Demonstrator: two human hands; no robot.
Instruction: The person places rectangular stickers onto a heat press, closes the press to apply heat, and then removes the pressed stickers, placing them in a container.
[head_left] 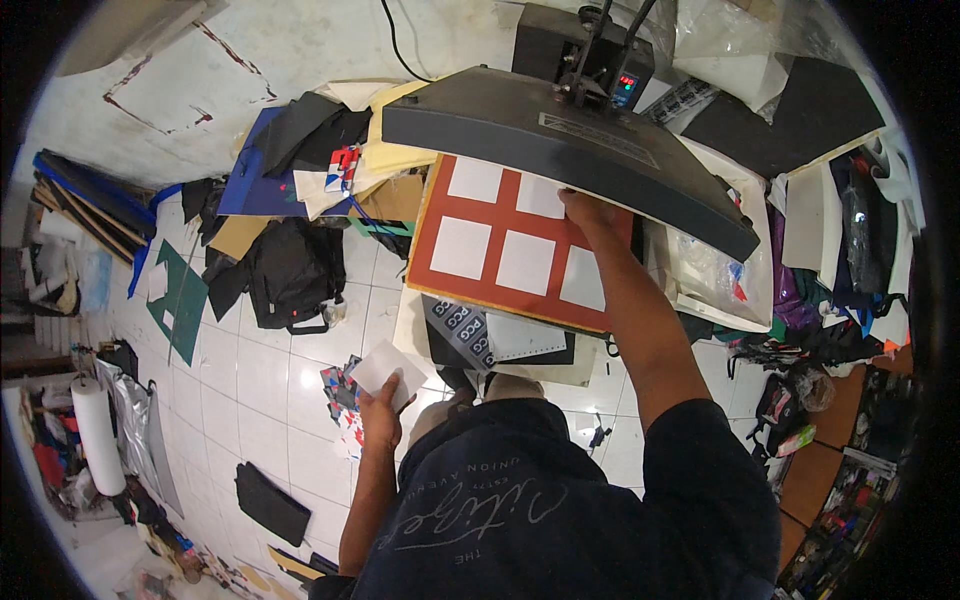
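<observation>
My left hand (382, 410) is closed on white paper squares (384, 369), held low in front of my body; they look like a small stack. Stretched forward, my right hand (588, 210) reaches under the raised dark upper plate of a heat press (570, 140). It touches the right edge of a white square (540, 197) in the far row; its fingers are shadowed and partly hidden. Beneath the plate lies a reddish-brown sheet (507, 219) with white squares set out in rows, such as the near middle square (525, 261). The far right of the sheet is hidden by my arm and the plate.
A lit control box (625, 88) sits behind the plate. Right of the press stands a white tray (718, 308) with plastic bags. A black backpack (292, 272) and a green cutting mat (178, 303) lie left, with colourful scraps (342, 395) on the tiled floor.
</observation>
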